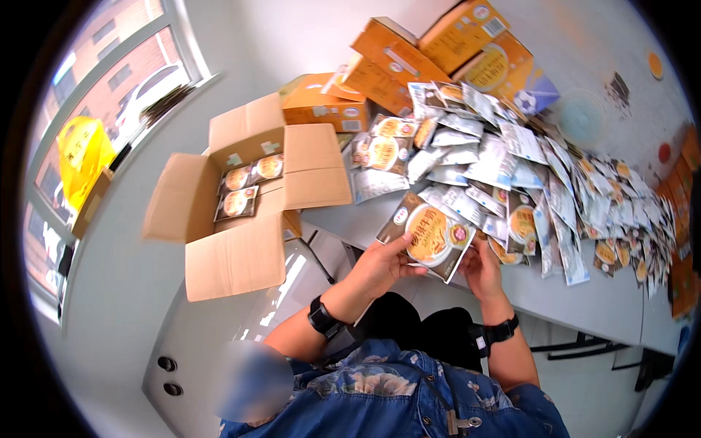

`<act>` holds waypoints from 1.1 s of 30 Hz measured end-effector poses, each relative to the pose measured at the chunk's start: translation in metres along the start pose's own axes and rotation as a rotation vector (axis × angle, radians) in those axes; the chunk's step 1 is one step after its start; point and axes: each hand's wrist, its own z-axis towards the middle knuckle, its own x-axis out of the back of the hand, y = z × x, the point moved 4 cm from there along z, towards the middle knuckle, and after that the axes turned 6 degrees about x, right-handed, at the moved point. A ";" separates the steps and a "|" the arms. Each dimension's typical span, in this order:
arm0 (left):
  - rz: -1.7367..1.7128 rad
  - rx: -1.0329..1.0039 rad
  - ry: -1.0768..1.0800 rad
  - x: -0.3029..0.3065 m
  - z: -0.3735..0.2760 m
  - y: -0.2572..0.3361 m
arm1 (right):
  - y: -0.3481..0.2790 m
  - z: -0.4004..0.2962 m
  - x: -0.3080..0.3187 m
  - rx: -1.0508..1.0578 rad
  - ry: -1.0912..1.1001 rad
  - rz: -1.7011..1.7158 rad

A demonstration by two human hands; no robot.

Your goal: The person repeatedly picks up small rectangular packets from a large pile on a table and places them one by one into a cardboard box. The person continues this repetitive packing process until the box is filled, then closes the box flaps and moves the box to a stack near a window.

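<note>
A brown-and-white printed sachet point(432, 235) is held up in front of me, its face showing a cup and lettering. My left hand point(383, 263) grips its left lower edge, thumb on top. At the opposite edge, my right hand point(484, 271) closes on the sachet's lower right side, fingers partly hidden behind it. Just beyond lies a loose heap of similar sachets point(487, 159), many with their pale backs up. To the left stands an open cardboard box point(235, 265), flaps folded out, with several sachets point(236, 202) lying flat inside.
Orange printed cartons point(400, 68) are stacked behind the heap against the wall. More sachets point(630, 208) cover the grey table point(553, 301) to the right. A window point(126, 65) with a yellow plastic bag point(82, 159) is at left. Metal table legs point(317, 257) stand below.
</note>
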 end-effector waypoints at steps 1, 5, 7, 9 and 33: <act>-0.060 -0.021 -0.010 0.000 -0.005 0.010 | -0.004 -0.001 -0.007 -0.005 -0.052 -0.050; -0.051 -0.367 0.080 0.006 -0.050 0.094 | -0.007 0.000 -0.017 -0.022 -0.041 -0.109; -0.103 -0.479 0.086 0.017 -0.066 0.132 | -0.008 -0.001 -0.012 -0.013 -0.027 -0.140; -0.093 -0.566 0.262 0.031 -0.075 0.165 | -0.010 -0.001 -0.009 -0.002 -0.024 -0.141; 0.252 0.039 0.787 0.278 -0.046 0.246 | -0.009 0.002 -0.018 0.013 -0.070 -0.160</act>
